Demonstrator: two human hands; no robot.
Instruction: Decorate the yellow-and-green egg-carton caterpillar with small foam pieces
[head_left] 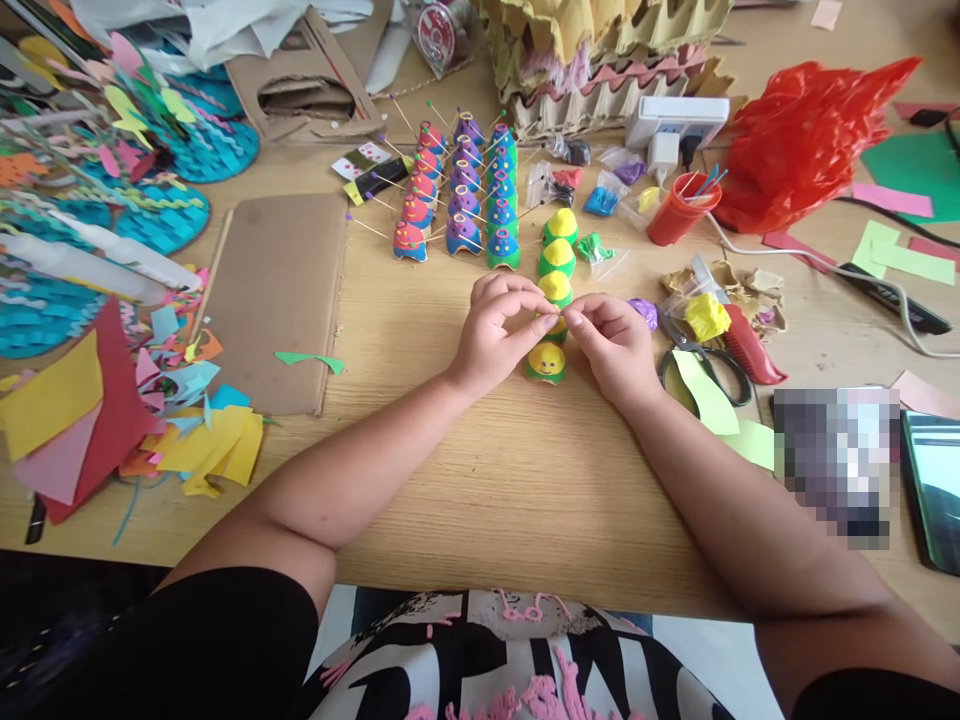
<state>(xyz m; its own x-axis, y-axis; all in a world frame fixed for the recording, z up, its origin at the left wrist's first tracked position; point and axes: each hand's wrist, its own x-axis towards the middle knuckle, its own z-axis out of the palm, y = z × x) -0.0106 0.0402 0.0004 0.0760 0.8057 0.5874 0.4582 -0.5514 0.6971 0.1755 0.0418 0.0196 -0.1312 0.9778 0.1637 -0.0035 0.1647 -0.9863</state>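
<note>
Wood-grain table [472,500] is spanning view; soft light is falling on it; dark area [45,630] is showing below table's near-left edge.

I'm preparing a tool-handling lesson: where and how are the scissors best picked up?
Probably take the scissors by the right loop, from the near side: the loops face the person, and the right one looks mostly uncovered, while light green paper overlaps the left.

short black sleeves [225,640], bare forearms [382,475], black-and-white shirt front [409,665], raised pink markings [547,697]
</note>
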